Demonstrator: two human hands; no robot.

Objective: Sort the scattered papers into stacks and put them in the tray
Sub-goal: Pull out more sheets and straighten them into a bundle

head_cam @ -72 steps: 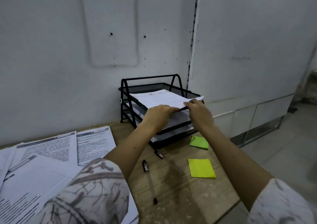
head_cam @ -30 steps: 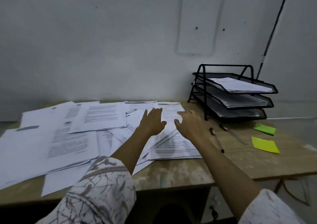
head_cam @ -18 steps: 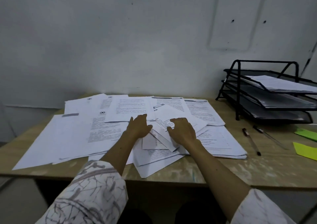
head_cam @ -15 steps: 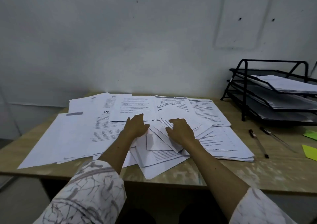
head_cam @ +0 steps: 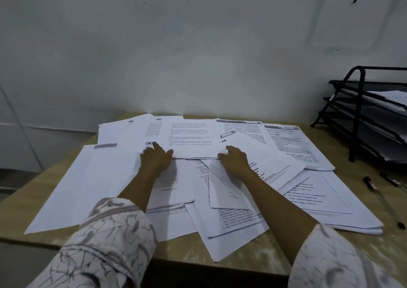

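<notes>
We're gathering scattered papers (head_cam: 189, 140): both hands, left hand (head_cam: 155, 158) and right hand (head_cam: 234, 158), seemingly lie flat, gripping nothing; next, pinch one stack's edge.

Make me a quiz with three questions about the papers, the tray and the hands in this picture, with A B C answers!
1. Where is the tray on the table?
A. far right
B. far left
C. front middle

2. What colour is the tray?
A. red
B. black
C. yellow

3. What are the left hand and right hand doing?
A. holding pens
B. resting on the scattered papers
C. waving in the air

Answers: 1 A, the tray stands at the picture's right edge by the wall. 2 B, its wire frame is black. 3 B, both hands lie on the sheets, while the pens lie untouched beside them.
</notes>
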